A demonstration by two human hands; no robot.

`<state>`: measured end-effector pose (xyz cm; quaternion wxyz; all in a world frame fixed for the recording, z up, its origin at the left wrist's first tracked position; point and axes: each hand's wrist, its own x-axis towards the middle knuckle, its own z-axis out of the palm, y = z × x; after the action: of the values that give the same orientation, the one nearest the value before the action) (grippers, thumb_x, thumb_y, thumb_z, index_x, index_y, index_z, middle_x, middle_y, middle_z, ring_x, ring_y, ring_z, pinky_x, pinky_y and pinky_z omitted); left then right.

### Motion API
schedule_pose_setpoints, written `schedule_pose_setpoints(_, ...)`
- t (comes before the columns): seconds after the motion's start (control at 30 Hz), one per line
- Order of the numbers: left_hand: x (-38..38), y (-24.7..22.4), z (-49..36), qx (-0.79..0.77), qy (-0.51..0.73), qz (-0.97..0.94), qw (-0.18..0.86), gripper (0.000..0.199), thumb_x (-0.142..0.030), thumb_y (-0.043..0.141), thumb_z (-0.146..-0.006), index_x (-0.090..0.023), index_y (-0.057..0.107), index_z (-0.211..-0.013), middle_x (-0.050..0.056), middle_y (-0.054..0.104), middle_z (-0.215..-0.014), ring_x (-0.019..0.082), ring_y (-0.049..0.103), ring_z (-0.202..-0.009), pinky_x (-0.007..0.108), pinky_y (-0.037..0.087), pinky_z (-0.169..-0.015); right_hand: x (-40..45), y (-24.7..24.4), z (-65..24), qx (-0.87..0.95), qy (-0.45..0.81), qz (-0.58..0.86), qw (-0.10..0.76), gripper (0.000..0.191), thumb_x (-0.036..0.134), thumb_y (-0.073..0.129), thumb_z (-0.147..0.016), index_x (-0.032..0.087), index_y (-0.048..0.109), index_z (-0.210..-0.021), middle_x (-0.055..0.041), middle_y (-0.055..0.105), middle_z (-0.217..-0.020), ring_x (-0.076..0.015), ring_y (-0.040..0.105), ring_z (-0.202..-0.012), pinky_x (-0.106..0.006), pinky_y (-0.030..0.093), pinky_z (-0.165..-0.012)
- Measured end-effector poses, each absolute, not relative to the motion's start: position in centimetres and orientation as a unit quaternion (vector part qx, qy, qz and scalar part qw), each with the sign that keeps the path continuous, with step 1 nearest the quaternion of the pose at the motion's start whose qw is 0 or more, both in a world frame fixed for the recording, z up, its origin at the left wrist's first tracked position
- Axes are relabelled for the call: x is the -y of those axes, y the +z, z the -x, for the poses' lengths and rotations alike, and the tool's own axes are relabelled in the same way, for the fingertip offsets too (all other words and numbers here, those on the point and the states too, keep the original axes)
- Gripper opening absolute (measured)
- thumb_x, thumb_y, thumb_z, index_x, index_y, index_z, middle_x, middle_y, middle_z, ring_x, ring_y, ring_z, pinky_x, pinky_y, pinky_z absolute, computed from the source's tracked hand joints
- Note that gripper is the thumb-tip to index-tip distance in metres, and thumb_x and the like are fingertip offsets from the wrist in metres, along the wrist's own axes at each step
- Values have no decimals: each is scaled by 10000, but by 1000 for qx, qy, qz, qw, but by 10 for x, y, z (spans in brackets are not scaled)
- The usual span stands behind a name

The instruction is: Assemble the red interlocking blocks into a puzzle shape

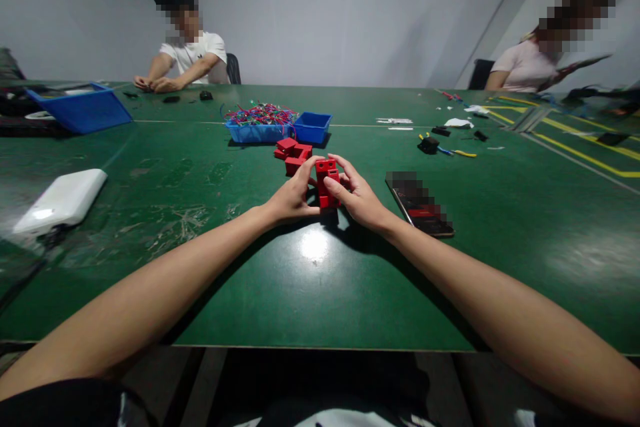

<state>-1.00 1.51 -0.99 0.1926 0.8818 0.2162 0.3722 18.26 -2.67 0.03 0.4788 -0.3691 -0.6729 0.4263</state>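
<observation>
Between my two hands, just above the green table [280, 293], is a red plastic block [326, 180] with small holes in its top. My left hand [296, 195] grips its left side, fingers at the far edge and thumb low. From the right, my right hand [359, 199] closes on the same block, its thumb across the front. Several more red blocks [295, 163] lie right behind my left hand. Farther back, a blue bin [260, 133] is heaped with small coloured wires [260, 113], beside a smaller blue bin [314, 128].
A phone [420, 203] lies right of my hands. On the left are a white box-shaped device [63, 199] with a cable and a tilted blue tray [83, 110]. Black parts and wires [429, 145] are scattered at the back right. Two people [187, 57] sit across the table.
</observation>
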Motion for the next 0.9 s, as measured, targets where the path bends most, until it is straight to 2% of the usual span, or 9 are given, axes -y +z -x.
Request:
schedule_pose_setpoints(0.13,-16,-12,10,-216,371,-882,194,970,-356,799,-746,-242,214,-1512,226,378,-1519,364,530,-1334,508,566,-994,27,0,-182,661,419,391,484,642,558,581,-912,266,430,-1463,-47,720,-1077,-208,698,-959,-379,576,-887)
schedule_pose_setpoints(0.23,-17,-13,10,-219,369,-883,190,974,-373,804,-741,-236,225,-1512,235,339,-1550,373,514,-1347,492,579,-972,27,-1,-181,656,371,418,507,524,560,446,-977,258,518,-1399,-70,694,-1235,-223,667,-1106,-399,535,-985)
schedule_pose_setpoints(0.33,-18,-14,10,-215,371,-883,191,987,-389,811,-733,-233,231,-1515,233,348,-1547,377,512,-1347,498,580,-970,24,-4,-181,665,315,441,514,470,463,397,-1004,218,559,-1371,-93,661,-1327,-236,635,-1185,-429,485,-1056)
schedule_pose_setpoints(0.43,-18,-14,10,-214,369,-885,189,991,-388,808,-737,-235,216,-1517,237,341,-1543,382,500,-1360,514,573,-982,19,-8,-183,675,289,469,490,461,314,477,-942,178,561,-1375,-118,689,-1275,-249,661,-1125,-445,505,-1020)
schedule_pose_setpoints(0.57,-18,-13,10,-211,362,-888,189,987,-387,802,-749,-238,200,-1516,229,342,-1541,371,492,-1373,511,560,-1014,14,-11,-188,720,227,482,445,490,168,542,-824,170,615,-1309,-132,661,-1321,-268,608,-1214,-467,431,-1108)
schedule_pose_setpoints(0.73,-18,-13,9,-201,371,-886,192,986,-384,808,-742,-223,212,-1511,233,365,-1519,375,508,-1352,510,570,-998,12,-14,-193,762,195,482,385,491,118,575,-770,232,635,-1244,-100,655,-1270,-273,576,-1203,-491,434,-1086)
schedule_pose_setpoints(0.9,-19,-15,9,-209,370,-884,195,986,-388,802,-744,-237,204,-1515,217,377,-1512,379,503,-1356,530,560,-1010,13,-16,-194,752,161,534,351,430,140,587,-792,195,620,-1217,-120,641,-1135,-270,576,-1097,-467,475,-1004)
